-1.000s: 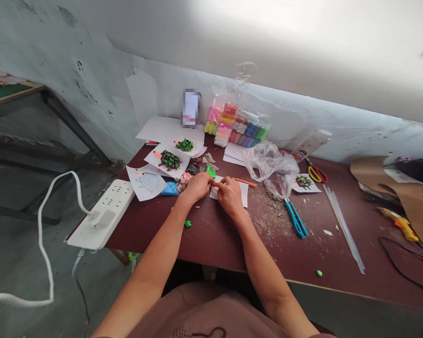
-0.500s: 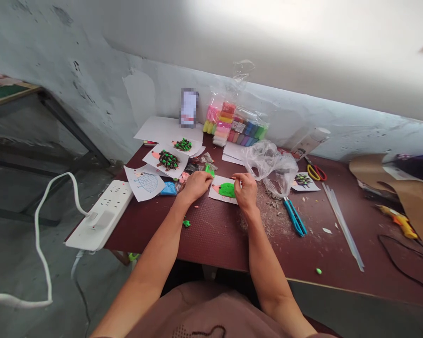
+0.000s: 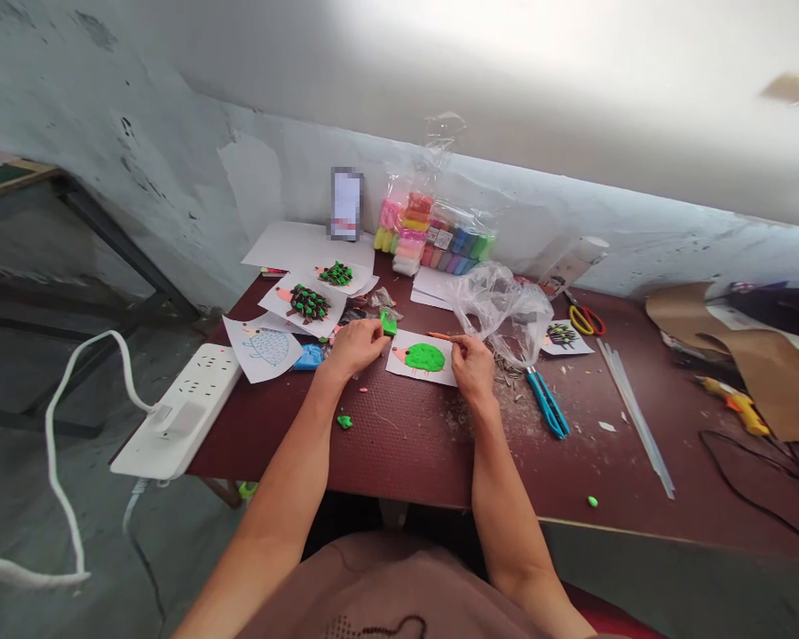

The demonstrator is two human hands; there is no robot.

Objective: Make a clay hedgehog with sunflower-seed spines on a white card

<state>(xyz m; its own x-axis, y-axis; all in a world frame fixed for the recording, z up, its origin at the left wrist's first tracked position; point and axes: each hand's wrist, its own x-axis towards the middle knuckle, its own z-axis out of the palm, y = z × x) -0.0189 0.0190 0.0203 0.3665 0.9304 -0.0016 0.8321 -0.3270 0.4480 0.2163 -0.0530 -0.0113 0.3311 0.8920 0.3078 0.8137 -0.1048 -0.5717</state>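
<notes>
On the table in front of me lies a white card (image 3: 454,373) with a hedgehog, its body covered in bright green clay (image 3: 424,358) and its snout pink. My right hand (image 3: 472,364) is closed at the card's right edge, gripping a slim orange-brown pencil-like stick (image 3: 439,336) that points left above the card. My left hand (image 3: 358,348) is to the left of the card, fingers pinched together on a lump of green clay (image 3: 389,323) that partly shows beyond the fingertips. A small green clay scrap (image 3: 344,422) sits nearer to me.
Finished hedgehog cards (image 3: 303,303), a blue hedgehog drawing (image 3: 266,346) and blue clay (image 3: 309,358) lie left. Clay packs (image 3: 432,244) and a phone (image 3: 345,204) stand behind. Rightward are a plastic bag (image 3: 499,306), a teal cutter (image 3: 547,404), scissors (image 3: 586,320), glue sticks (image 3: 636,417) and a glue gun (image 3: 739,406).
My right hand has drawn back right from the green body, and the stick in it now shows. My left hand stays by the green clay. The whole view has shifted slightly.
</notes>
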